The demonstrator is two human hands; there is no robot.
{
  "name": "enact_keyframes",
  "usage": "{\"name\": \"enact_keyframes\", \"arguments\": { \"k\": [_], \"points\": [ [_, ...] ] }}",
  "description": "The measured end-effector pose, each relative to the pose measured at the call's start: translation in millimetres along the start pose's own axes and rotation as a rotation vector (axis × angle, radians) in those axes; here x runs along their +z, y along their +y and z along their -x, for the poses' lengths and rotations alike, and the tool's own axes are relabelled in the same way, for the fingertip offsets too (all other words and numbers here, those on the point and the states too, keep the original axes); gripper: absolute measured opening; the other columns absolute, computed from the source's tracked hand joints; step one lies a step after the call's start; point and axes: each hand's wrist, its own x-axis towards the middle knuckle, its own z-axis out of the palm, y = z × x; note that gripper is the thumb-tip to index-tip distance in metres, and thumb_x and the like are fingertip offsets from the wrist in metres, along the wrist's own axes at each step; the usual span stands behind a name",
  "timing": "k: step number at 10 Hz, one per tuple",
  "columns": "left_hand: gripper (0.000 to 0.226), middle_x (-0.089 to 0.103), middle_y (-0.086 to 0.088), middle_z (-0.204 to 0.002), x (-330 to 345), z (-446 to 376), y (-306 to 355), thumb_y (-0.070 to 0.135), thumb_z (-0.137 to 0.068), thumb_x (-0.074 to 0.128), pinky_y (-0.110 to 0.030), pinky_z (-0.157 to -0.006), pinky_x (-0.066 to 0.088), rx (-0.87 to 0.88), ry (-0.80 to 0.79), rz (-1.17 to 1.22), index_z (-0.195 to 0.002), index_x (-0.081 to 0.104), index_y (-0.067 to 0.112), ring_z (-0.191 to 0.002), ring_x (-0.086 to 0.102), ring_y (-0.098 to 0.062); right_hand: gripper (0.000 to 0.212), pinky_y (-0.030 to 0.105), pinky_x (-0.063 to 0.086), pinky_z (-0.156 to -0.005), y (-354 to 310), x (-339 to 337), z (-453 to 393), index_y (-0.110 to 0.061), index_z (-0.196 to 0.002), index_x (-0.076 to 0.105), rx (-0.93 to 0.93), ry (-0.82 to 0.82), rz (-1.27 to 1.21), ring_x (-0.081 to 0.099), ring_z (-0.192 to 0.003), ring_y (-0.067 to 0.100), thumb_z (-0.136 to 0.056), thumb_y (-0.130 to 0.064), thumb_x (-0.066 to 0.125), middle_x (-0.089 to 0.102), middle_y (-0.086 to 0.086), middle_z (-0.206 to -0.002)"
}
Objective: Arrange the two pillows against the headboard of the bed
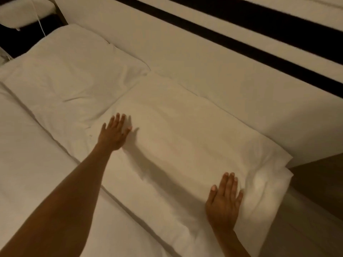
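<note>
Two white pillows lie flat, side by side, along the pale padded headboard. The far pillow rests at the upper left. The near pillow stretches from the centre to the right edge of the bed. My left hand lies flat with fingers spread on the near pillow's left end. My right hand lies flat, fingers apart, on its right end near the corner. Neither hand grips anything.
The white bedsheet covers the mattress at the left and bottom. A dark stripe runs across the headboard. A bedside surface with a white cable stands at the top left. Brown floor shows at the right.
</note>
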Motion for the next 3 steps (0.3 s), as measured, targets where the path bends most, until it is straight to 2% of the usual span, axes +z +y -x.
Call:
{"name": "enact_keyframes", "arguments": {
  "k": [1,2,3],
  "points": [
    [0.067,-0.002,-0.004,-0.165,-17,32,39,0.05,-0.101,0.023,-0.044,-0.121,0.008,0.044,-0.046,0.036,-0.157,0.004,0.018,-0.152,0.003,-0.02,0.067,0.044,0.014,-0.119,-18,-27,-5,-0.004,-0.15,0.031,-0.086,-0.13,-0.039,0.024,-0.147,0.028,-0.095,-0.04,0.018,0.028,0.014,-0.158],
    [0.069,-0.001,-0.007,-0.165,-43,75,70,0.052,-0.101,0.02,-0.044,-0.122,0.008,0.057,-0.104,0.064,-0.156,0.006,0.014,-0.152,0.002,-0.022,0.065,0.041,0.01,-0.122,-35,-80,-18,-0.015,-0.156,0.011,-0.174,-0.352,-0.039,0.007,-0.151,0.025,-0.098,-0.043,0.025,0.009,0.011,-0.163],
    [0.07,-0.001,-0.008,-0.165,-76,111,94,0.053,-0.101,0.018,-0.046,-0.121,0.007,0.069,-0.097,0.073,-0.156,0.01,0.011,-0.152,0.002,-0.023,0.066,0.043,0.011,-0.122,-58,-150,-41,-0.017,-0.156,0.007,-0.229,-0.48,-0.024,0.006,-0.151,0.027,-0.1,-0.039,0.036,0.009,0.013,-0.163]
  ]
}}
